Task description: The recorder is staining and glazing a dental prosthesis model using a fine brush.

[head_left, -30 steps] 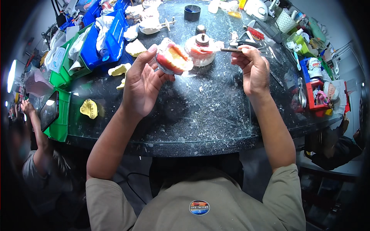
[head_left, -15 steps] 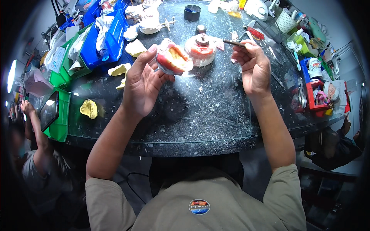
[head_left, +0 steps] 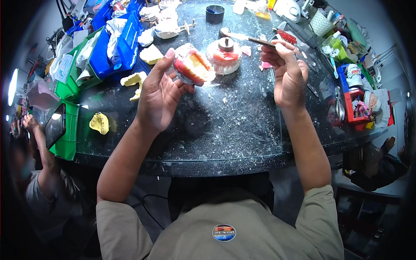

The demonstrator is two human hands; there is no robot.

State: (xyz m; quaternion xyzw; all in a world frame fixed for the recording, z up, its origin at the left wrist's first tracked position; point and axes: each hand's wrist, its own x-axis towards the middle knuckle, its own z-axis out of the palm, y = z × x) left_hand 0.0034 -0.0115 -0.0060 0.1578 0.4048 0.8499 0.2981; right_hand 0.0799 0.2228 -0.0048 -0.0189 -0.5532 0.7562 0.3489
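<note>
My left hand (head_left: 159, 97) holds a dental model (head_left: 193, 65) with pink-red wax and a pale row of teeth, its fingers under it and thumb at its side. A slim wax knife (head_left: 261, 42) with a dark handle is pinched in my right hand (head_left: 289, 76). Its shiny blade points left, just above and behind the metal wick holder of a glass spirit burner (head_left: 224, 65). Pink-red material shows at the burner's top; I cannot make out a flame. A small dark, rounded piece (head_left: 223, 32) stands behind the burner, by the blade tip.
Yellow casts (head_left: 99, 123) lie at left, near green bins (head_left: 66, 138) and blue bins (head_left: 130, 41). A black cup (head_left: 214, 14) stands at the back. Pink wax scraps (head_left: 265, 65) lie near my right hand; a red box (head_left: 356, 108) sits far right. Other people are at both sides.
The wax knife has turned and shifted slightly up, so its blade now shows over the burner's far side. The dental model has moved slightly left.
</note>
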